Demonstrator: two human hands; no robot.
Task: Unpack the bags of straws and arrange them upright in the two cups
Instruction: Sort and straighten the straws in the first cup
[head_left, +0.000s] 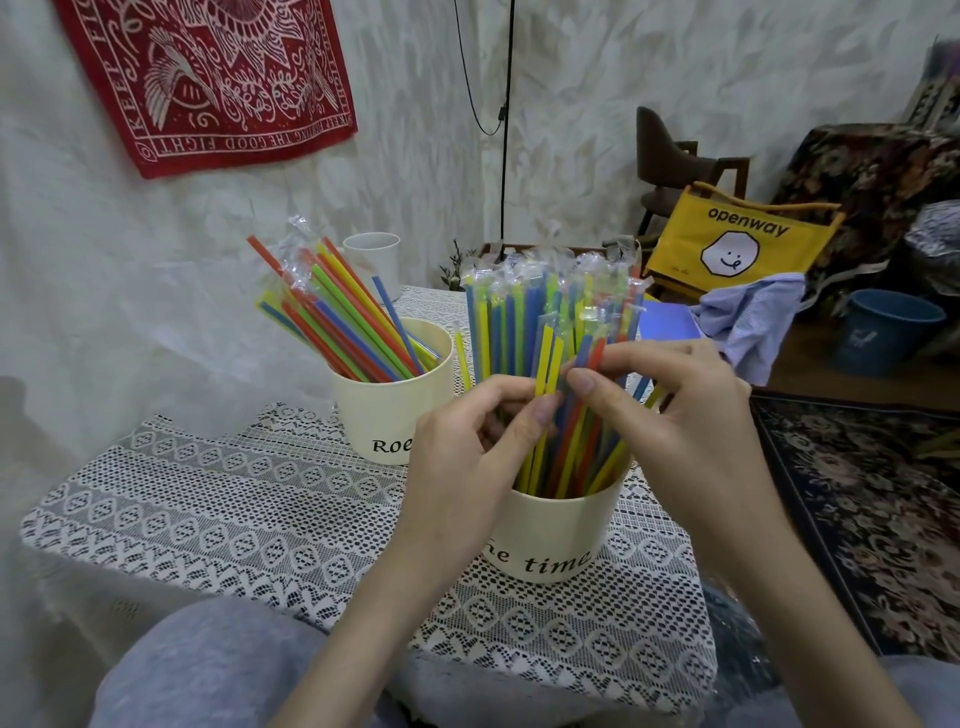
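Observation:
Two cream cups stand on a lace-covered table. The near cup, lettered "time", holds a thick upright bundle of wrapped straws in yellow, blue, green and orange. My left hand and my right hand both grip this bundle at mid height, thumbs pressed on its front. The far cup sits to the left and behind, with its own straws leaning left.
A white cup stands at the table's far edge by the wall. To the right are a yellow "openway" bag, a crumpled blue cloth, a blue bucket and a patterned rug. My grey-clad knees touch the near edge.

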